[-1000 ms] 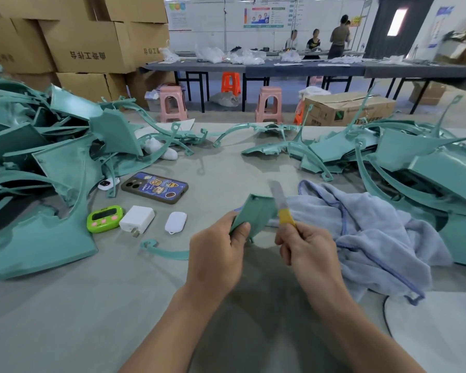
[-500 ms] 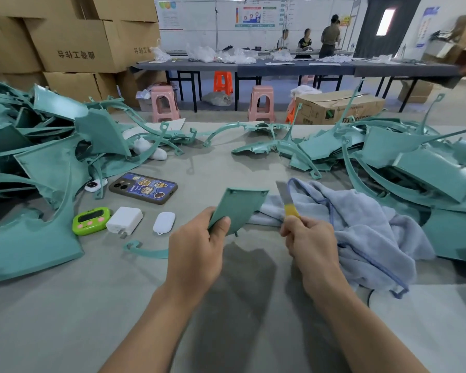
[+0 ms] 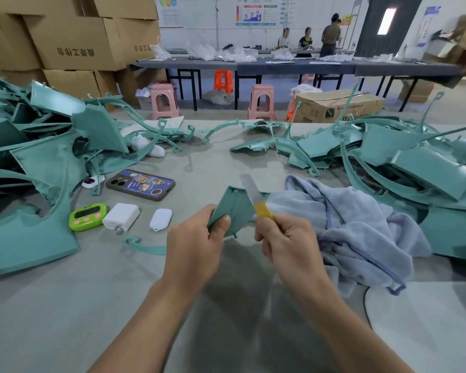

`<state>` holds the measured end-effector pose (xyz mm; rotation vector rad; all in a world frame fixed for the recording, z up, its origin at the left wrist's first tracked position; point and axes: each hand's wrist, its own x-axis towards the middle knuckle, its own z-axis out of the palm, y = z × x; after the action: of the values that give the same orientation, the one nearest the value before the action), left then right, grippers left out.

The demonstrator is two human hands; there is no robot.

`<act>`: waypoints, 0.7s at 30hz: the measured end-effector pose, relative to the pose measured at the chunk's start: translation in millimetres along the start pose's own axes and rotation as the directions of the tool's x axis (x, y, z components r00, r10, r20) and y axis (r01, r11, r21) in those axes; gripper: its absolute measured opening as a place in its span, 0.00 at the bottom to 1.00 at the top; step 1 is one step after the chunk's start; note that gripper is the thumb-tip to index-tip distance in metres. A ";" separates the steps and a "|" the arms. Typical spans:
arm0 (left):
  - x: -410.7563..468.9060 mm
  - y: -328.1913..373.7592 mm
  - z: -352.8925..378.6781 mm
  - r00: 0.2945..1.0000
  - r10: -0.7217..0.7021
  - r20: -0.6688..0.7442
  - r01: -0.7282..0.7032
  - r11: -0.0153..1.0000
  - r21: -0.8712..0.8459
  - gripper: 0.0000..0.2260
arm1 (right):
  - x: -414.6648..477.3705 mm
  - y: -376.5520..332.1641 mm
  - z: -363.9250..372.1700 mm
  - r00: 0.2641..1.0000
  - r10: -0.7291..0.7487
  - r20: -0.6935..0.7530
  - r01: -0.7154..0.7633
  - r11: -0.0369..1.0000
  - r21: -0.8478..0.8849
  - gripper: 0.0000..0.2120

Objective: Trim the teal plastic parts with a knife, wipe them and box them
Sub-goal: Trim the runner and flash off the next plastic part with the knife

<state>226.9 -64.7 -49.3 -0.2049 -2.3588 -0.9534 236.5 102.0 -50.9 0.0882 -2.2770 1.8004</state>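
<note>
Since half a sec ago your R hand [image 3: 287,238] has slid left, so the knife [image 3: 256,201] no longer stands beside the teal part [image 3: 233,208] but crosses its right edge. The part is turned a bit steeper too. Your L hand [image 3: 194,246] has hardly shifted.

Closest to you, both forearms reach over the grey worktop [image 3: 65,305]. L grip is closed on the part's lower left corner, thumb on the near face, other fingers hidden behind. The part is held up off the worktop, tilted. R grip is a fist round the knife's yellow handle, blade pointing up & away, blurred. Can't tell if it's actually cutting in.

Just right of the R hand the blue towel [image 3: 361,224] lies bunched. Left of the L hand is a thin curved strip [image 3: 145,248], then a green timer [image 3: 88,216], white charger [image 3: 121,215] & small white case [image 3: 161,219] in a row. Behind them is a phone [image 3: 140,184], back up.

Further out are the left pile [image 3: 38,162] & right pile [image 3: 414,162] of teal parts, w/ loose ones btwn. Beyond the worktop are pink stools [image 3: 163,100], stacked cardboard boxes [image 3: 76,44], an open box [image 3: 339,106] on the floor & a long dark table [image 3: 280,66] w/ people [image 3: 330,36] behind it.
</note>
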 end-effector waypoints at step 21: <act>-10.8 18.4 -1.5 0.878 0.400 -0.265 -0.358 0.914 0.193 0.16 | 10.4 -10.0 -27.9 0.923 0.350 -0.159 -0.201 0.791 0.577 0.13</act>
<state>242.7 -51.4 -43.8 -0.4212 -1.9931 -0.5807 232.5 127.5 -33.1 -0.3874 -1.5899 2.4124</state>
